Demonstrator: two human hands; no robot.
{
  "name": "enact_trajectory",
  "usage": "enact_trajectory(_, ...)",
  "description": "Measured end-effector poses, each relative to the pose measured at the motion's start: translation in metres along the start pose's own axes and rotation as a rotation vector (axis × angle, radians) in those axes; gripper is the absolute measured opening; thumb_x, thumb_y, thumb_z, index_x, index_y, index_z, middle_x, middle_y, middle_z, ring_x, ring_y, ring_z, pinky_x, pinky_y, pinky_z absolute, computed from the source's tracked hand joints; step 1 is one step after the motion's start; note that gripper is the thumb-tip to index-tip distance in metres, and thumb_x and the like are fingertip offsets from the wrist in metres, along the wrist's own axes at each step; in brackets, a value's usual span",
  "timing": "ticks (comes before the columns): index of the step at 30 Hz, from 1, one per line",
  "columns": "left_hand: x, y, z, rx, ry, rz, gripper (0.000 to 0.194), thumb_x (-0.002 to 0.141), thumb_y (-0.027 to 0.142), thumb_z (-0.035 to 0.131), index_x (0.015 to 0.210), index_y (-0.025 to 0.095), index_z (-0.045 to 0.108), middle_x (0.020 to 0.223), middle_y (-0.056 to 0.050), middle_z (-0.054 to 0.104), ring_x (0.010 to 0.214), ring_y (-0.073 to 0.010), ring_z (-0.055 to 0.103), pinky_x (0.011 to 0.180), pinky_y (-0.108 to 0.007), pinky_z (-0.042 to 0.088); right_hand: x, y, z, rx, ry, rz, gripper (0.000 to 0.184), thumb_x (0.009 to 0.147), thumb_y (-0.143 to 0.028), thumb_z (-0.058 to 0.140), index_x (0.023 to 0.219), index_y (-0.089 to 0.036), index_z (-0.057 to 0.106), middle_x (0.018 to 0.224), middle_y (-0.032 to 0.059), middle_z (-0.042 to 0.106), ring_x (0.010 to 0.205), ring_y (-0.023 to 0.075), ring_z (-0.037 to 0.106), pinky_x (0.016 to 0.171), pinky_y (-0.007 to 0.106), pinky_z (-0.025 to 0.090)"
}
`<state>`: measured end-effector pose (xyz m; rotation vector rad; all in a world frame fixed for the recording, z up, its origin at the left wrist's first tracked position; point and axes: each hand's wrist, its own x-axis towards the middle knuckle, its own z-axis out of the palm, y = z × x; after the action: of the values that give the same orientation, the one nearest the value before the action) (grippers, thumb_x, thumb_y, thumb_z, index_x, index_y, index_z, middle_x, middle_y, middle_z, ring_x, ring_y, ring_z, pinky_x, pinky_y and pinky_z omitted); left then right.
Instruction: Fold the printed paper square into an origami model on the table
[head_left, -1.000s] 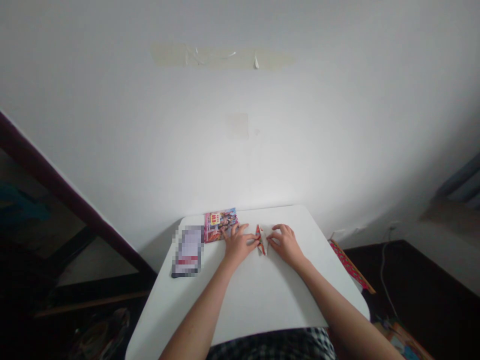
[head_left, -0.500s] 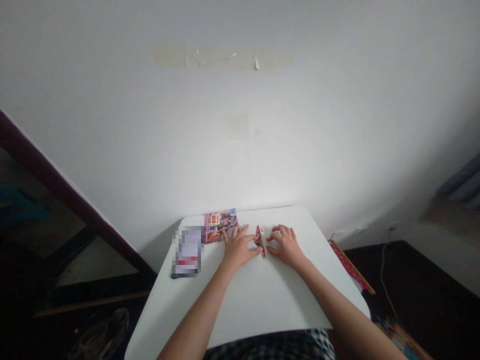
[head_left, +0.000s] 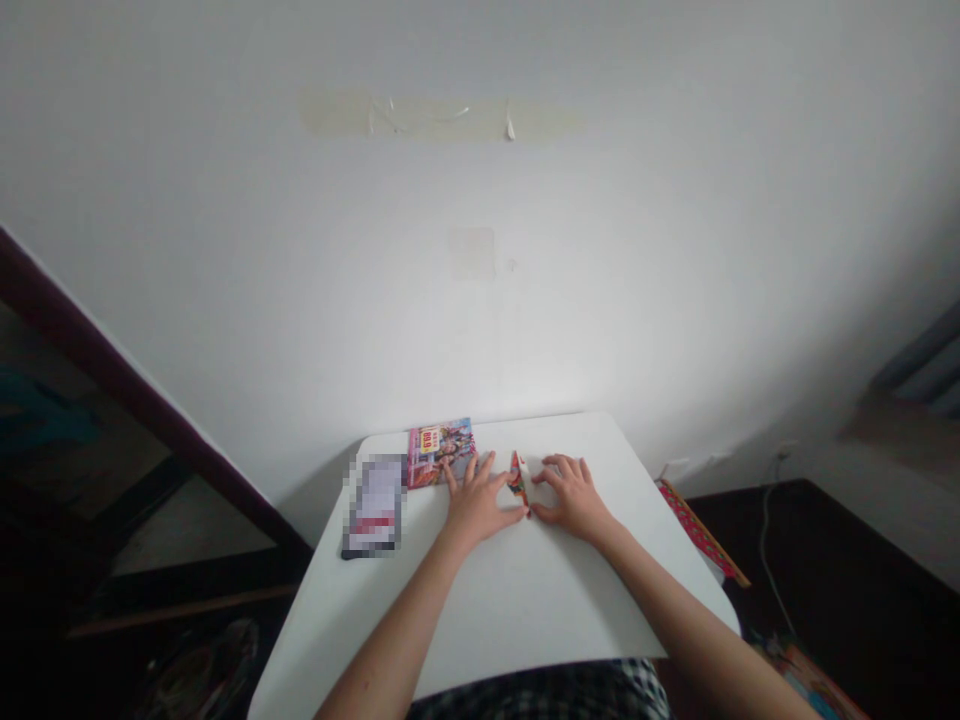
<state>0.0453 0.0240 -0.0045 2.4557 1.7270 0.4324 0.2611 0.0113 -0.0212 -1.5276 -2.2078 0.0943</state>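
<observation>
A small piece of folded paper (head_left: 520,476), white with a red and multicoloured print, lies on the white table between my two hands. My left hand (head_left: 477,505) has its thumb at the paper's near tip and its index finger at the left edge; its other fingers are spread, reaching over the corner of a colourful printed leaflet (head_left: 429,462). From the right, my right hand (head_left: 576,498) holds the paper's edge with thumb and index finger, the other fingers bent. Exactly how the fingertips grip the small paper is hard to make out.
A phone-like object (head_left: 375,505), blurred by pixels, lies left on the white table (head_left: 540,610), below the leaflet. The table's far edge meets a white wall (head_left: 480,330) with tape marks. A red patterned item (head_left: 697,530) stands beyond the table's right edge.
My left thumb has slid slightly towards me and to the right, down to the paper's near tip. The right hand has hardly moved.
</observation>
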Motion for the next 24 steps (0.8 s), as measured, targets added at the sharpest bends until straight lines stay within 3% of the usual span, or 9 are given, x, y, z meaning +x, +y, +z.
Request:
enact_trajectory(4, -0.0010, -0.0021, -0.0024, -0.010, -0.030, 0.009, 0.065, 0.070, 0.074, 0.064, 0.129, 0.047, 0.059, 0.161, -0.001, 0.035, 0.150, -0.0399, 0.020, 0.111, -0.075, -0.013, -0.0021, -0.0007, -0.0028, 0.016, -0.006, -0.005, 0.044, 0.078, -0.049, 0.073, 0.115, -0.028, 0.063, 0.137, 0.0107, 0.052, 0.133, 0.0308, 0.042, 0.115, 0.064, 0.021)
enact_trajectory(9, 0.0005, -0.0041, -0.0057, -0.045, -0.055, -0.021, 0.058, 0.074, 0.072, 0.063, 0.128, 0.051, 0.060, 0.161, 0.001, 0.034, 0.151, -0.0394, 0.017, 0.111, -0.075, -0.012, 0.0000, 0.0005, -0.0027, 0.034, 0.016, 0.009, 0.023, 0.090, -0.043, 0.060, 0.108, -0.031, 0.067, 0.133, 0.0074, 0.056, 0.128, 0.0270, 0.047, 0.114, 0.060, 0.026)
enact_trajectory(12, 0.0017, -0.0034, -0.0029, -0.043, -0.024, -0.026, 0.051, 0.076, 0.067, 0.064, 0.125, 0.051, 0.062, 0.161, 0.001, 0.035, 0.151, -0.0386, 0.018, 0.111, -0.075, -0.010, 0.0010, -0.0008, -0.0009, 0.012, 0.053, 0.017, 0.019, 0.090, -0.038, 0.060, 0.105, -0.030, 0.068, 0.131, 0.0075, 0.058, 0.125, 0.0271, 0.049, 0.113, 0.058, 0.028)
enact_trajectory(24, -0.0007, -0.0005, 0.0007, -0.014, -0.057, -0.029, 0.072, 0.065, 0.071, 0.070, 0.132, 0.048, 0.056, 0.165, -0.004, 0.025, 0.151, -0.0413, 0.017, 0.110, -0.079, -0.001, -0.0012, -0.0047, -0.0032, -0.021, 0.047, 0.009, 0.037, 0.077, -0.049, 0.072, 0.108, -0.029, 0.067, 0.132, 0.0087, 0.058, 0.127, 0.0303, 0.048, 0.113, 0.059, 0.028)
